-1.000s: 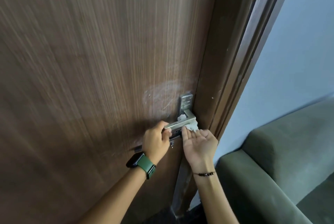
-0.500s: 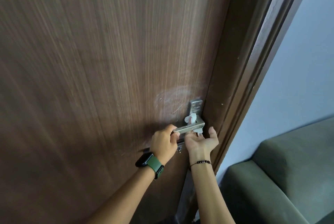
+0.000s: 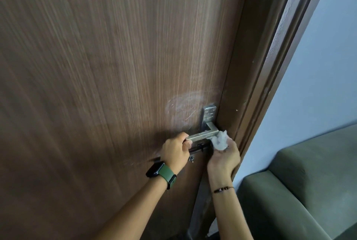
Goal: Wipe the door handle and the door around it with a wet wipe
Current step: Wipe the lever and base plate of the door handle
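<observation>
A dark brown wooden door point(image 3: 116, 77) fills most of the view, with a whitish smear point(image 3: 183, 104) just left of the metal backplate point(image 3: 209, 114). The silver lever handle point(image 3: 202, 134) sticks out from the plate. My left hand point(image 3: 174, 152), with a green watch on the wrist, grips the free left end of the lever. My right hand point(image 3: 224, 157), palm up, holds a crumpled white wet wipe point(image 3: 220, 140) against the underside of the lever at its right, pivot end.
A dark sliding bolt point(image 3: 201, 147) sits on the door just under the handle. The brown door frame point(image 3: 270, 77) runs up the right side, with a pale blue wall point(image 3: 318, 77) beyond. A green sofa point(image 3: 301, 191) stands low at the right, close to my right arm.
My right hand has dropped from behind the lever's pivot to beneath it, and the wipe now shows bunched at the right end. The left hand keeps its hold on the lever.
</observation>
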The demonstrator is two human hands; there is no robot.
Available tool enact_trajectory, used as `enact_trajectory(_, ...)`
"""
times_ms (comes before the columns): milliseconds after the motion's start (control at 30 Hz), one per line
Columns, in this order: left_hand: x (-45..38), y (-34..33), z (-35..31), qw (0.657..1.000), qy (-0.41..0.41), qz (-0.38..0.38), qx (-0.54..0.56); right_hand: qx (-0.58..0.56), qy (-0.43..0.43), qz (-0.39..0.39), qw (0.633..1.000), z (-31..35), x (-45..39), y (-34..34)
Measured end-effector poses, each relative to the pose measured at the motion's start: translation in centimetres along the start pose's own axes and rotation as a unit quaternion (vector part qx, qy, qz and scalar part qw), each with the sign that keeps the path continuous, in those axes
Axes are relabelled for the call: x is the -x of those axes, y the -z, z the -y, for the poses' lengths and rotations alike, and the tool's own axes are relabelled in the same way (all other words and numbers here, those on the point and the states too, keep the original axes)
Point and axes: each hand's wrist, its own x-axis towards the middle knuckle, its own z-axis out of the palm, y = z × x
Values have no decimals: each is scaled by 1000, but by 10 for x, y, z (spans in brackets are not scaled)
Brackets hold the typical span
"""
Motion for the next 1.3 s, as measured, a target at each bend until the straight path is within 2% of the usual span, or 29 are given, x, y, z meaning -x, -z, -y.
enact_trajectory(67, 1, -2, -1, 1000, 0, -5, 2, 166, 128, 46, 977, 10, -4, 5)
enact_trajectory(100, 1, -2, -1, 1000, 0, -9, 3, 267, 184, 85, 942, 13, -6, 4)
enact_trajectory(133, 1, -2, -1, 1000, 2, -11, 5, 375, 237, 123, 887, 15, -8, 2)
enact_trajectory(200, 1, 0, -2, 1000, 4, -12, 7, 542, 351, 169, 745, 15, -11, 0)
enact_trajectory(233, 1, 1, -2, 1000, 3, -11, 7, 584, 396, 184, 685, 14, -12, 0)
enact_trajectory(267, 1, 1, -2, 1000, 0, -10, 6, 606, 425, 194, 644, 13, -10, 0)
enact_trajectory(333, 1, 1, -2, 1000, -4, -11, 1, 624, 457, 233, 589, 8, -1, 0)
enact_trajectory(433, 1, 1, -2, 1000, -8, -14, -11, 650, 493, 338, 469, 1, 10, 0)
enact_trajectory(467, 0, 2, -2, 1000, -8, -11, -6, 661, 494, 351, 443, 5, 5, -2)
enact_trajectory(533, 0, 3, 0, 1000, -4, -4, 16, 681, 485, 330, 438, 18, -10, -6)
enact_trajectory(600, 0, 3, 0, 1000, 0, 0, 23, 680, 485, 295, 464, 24, -17, -5)
enact_trajectory(633, 0, 2, 0, 1000, -1, 1, 20, 665, 492, 295, 479, 21, -13, -4)
enact_trajectory(700, 1, 1, 0, 1000, -2, 2, 15, 626, 498, 343, 492, 8, 4, -4)
enact_trajectory(800, 2, 2, 2, 1000, -3, 13, 19, 624, 486, 415, 449, 7, 9, -1)
enact_trajectory(833, 2, 3, 3, 1000, -5, 18, 19, 633, 489, 406, 442, 14, 0, -2)
enact_trajectory(967, 2, 2, 3, 999, 5, 28, 26, 679, 478, 313, 462, 35, -20, -1)
enact_trajectory(1067, 1, 1, 3, 999, 11, 34, 36, 692, 482, 319, 432, 38, -20, -6)
enact_trajectory(1200, 1, 2, 4, 999, 5, 37, 36, 698, 520, 336, 361, 47, -22, -17)
enact_trajectory(1267, 1, 2, 4, 999, 3, 37, 39, 692, 540, 326, 352, 48, -18, -16)
enact_trajectory(1300, 1, 2, 3, 998, 4, 37, 45, 689, 543, 317, 361, 48, -16, -16)
